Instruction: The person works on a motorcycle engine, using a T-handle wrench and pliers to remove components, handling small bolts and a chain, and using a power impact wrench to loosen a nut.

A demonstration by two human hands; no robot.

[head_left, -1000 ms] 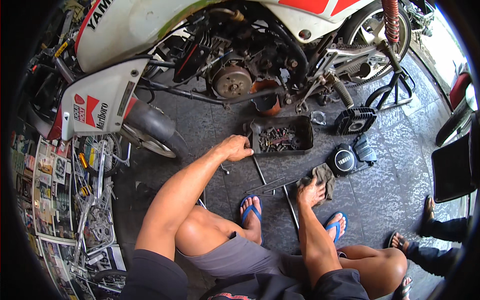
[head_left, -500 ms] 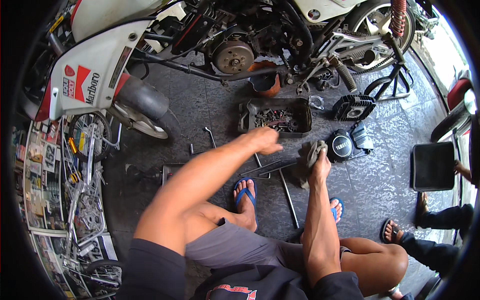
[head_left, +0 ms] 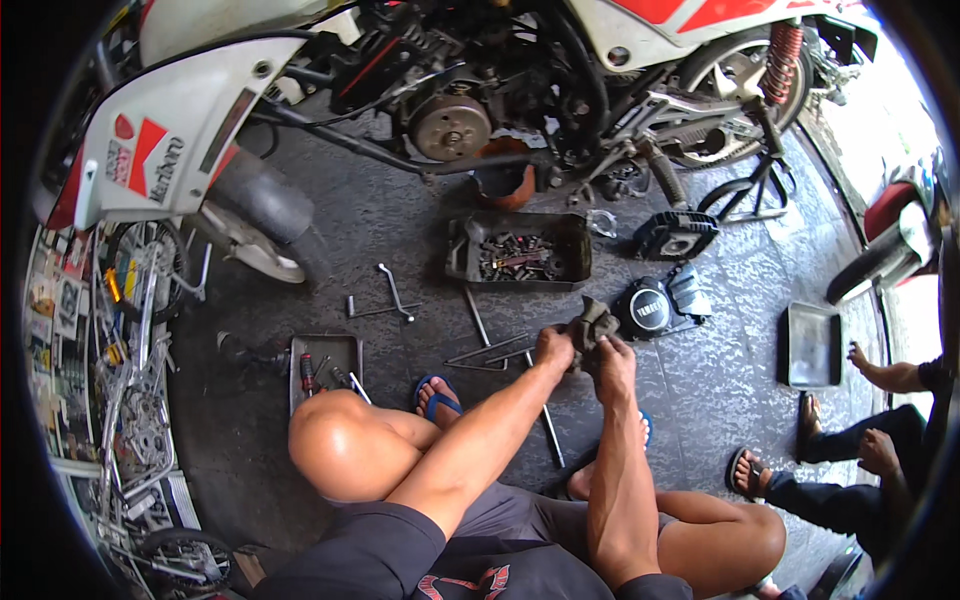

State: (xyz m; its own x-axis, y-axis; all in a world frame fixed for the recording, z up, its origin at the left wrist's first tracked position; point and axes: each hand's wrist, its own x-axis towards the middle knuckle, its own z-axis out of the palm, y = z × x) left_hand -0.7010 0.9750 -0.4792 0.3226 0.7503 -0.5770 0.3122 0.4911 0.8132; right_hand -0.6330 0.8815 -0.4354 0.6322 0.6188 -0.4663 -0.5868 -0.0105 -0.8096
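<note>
A dirty grey-brown rag (head_left: 596,322) is bunched up between my two hands above the floor. My left hand (head_left: 556,348) is closed on its left side, with the fingertips partly hidden by the cloth. From below, my right hand (head_left: 614,366) grips the same rag. Just right of the hands lies a round engine cover (head_left: 650,306) with a black face. Beyond them sits a dark metal tray (head_left: 462,262) of loose bolts and small parts (head_left: 516,256). T-handle wrenches (head_left: 545,410) lie on the floor beneath my forearms.
A partly stripped motorcycle (head_left: 450,128) stands across the far side, an orange-brown pot (head_left: 505,184) under it. A finned cylinder head (head_left: 676,236) lies right of the tray. A tool tray (head_left: 326,343) is by my left knee. At right, another person's hand (head_left: 858,354) is near a black tray (head_left: 815,346).
My left hand has come from beside the parts tray to the rag and closed on it. My right hand still holds the rag. The whole view has shifted somewhat.
</note>
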